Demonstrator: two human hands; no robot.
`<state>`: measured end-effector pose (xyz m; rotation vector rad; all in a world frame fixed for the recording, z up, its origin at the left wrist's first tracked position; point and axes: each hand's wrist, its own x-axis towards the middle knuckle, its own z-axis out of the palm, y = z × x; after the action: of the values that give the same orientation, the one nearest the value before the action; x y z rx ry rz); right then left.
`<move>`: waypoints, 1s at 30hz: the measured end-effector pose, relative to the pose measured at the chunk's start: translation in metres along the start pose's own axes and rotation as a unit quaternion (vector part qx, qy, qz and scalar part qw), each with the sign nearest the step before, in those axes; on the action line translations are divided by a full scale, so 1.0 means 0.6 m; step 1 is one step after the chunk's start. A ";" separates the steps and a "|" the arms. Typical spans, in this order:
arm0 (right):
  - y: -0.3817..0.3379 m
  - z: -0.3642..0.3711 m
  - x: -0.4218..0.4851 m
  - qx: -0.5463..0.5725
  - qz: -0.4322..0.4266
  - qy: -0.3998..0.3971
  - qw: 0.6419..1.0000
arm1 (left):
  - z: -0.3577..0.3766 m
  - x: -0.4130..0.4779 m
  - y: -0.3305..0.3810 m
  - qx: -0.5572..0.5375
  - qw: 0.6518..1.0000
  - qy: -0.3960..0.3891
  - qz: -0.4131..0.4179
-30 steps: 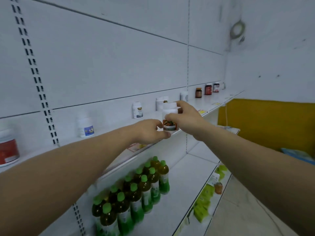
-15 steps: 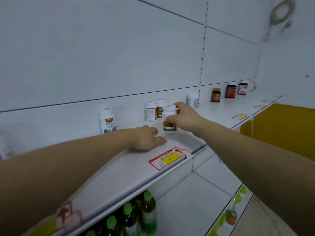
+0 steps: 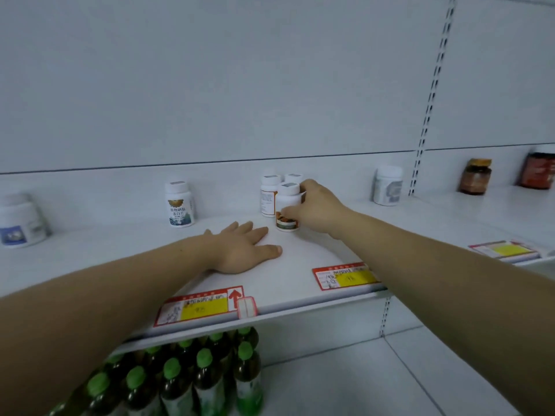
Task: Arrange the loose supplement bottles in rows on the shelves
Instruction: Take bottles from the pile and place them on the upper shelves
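Where the right hand (image 3: 318, 210) grips a bottle (image 3: 287, 202), two bottles (image 3: 268, 196) stand behind.

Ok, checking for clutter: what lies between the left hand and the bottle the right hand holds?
Only bare shelf, in the head view: the left hand lies flat just short of the bottle the right hand grips.

light: even, cool | shadows: faint | edges: blurred, perhaps warped (wide lens)

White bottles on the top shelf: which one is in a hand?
The front bottle of the middle cluster, orange-and-green label at its base: the only one the right hand grips.
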<state>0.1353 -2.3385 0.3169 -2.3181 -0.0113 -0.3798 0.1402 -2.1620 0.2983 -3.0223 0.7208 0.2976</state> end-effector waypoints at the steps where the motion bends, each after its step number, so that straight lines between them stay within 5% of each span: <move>1: -0.001 0.003 0.005 -0.008 -0.006 -0.003 1.000 | 0.001 -0.001 0.002 0.003 1.000 0.003 -0.004; 18: -0.029 0.011 0.024 -0.114 -0.018 0.019 0.993 | -0.031 -0.061 -0.019 -0.139 0.988 0.047 -0.048; 24: -0.175 0.027 -0.022 -0.190 -0.111 -0.024 0.975 | -0.039 -0.182 -0.117 -0.141 0.979 0.111 -0.093; 30: -0.402 0.214 -0.118 -0.178 -0.212 -0.127 0.952 | -0.001 -0.408 -0.292 -0.127 0.959 0.171 -0.188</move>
<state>0.0724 -2.0716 0.3823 -2.7060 -0.6228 -0.3089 0.0046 -1.8967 0.3409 -3.4069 0.1010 -0.1613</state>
